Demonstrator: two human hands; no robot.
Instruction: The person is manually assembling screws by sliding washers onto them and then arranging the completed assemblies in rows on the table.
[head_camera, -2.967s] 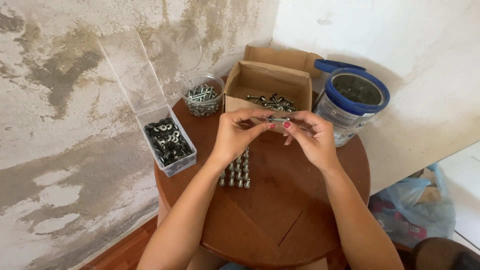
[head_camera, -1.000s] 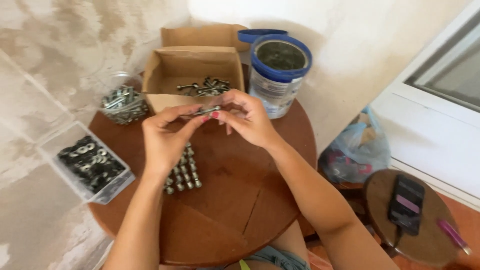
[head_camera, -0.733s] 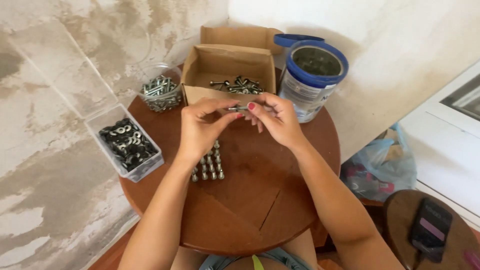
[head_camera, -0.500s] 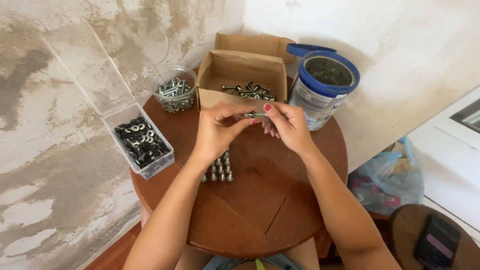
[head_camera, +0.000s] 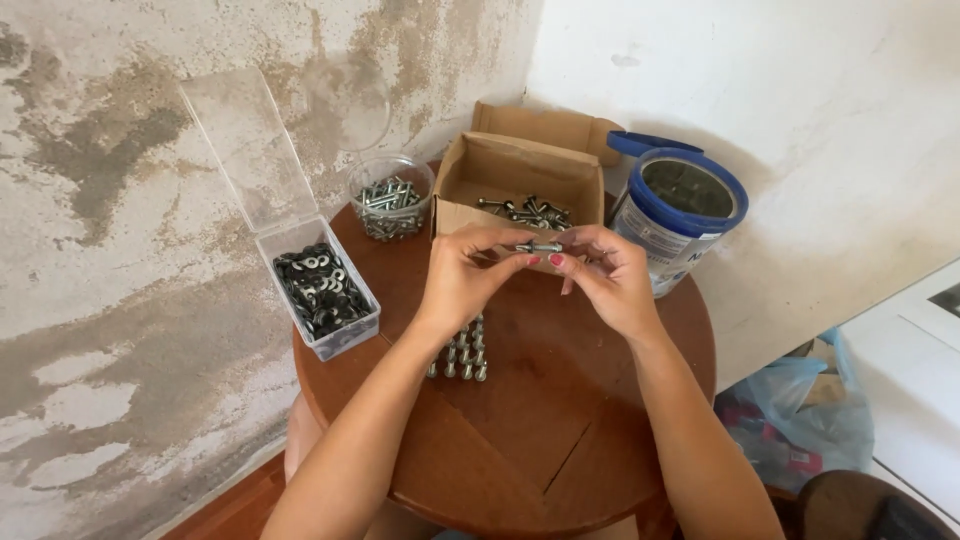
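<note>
- A clear plastic box (head_camera: 322, 295) of dark washers is seen at the left edge of the round wooden table (head_camera: 560, 420), with its lid standing open against the wall.
- A small clear jar (head_camera: 391, 197) filled with metal bolts is set at the back left of the table, just beside the cardboard box (head_camera: 518, 180).
- A neat cluster of assembled bolts (head_camera: 463, 352) is stood on the table top, below the left hand.
- The left hand (head_camera: 462, 279) is raised above the table, its fingertips pinched on one end of a single bolt (head_camera: 538, 247).
- The bolt is held level between both hands, just in front of the cardboard box, in which loose bolts are lying.
- The right hand (head_camera: 612, 282) is closed on the other end of the bolt with thumb and fingertips.
- A blue-rimmed tin (head_camera: 672, 215) is placed at the back right of the table, its blue lid propped behind it.
</note>
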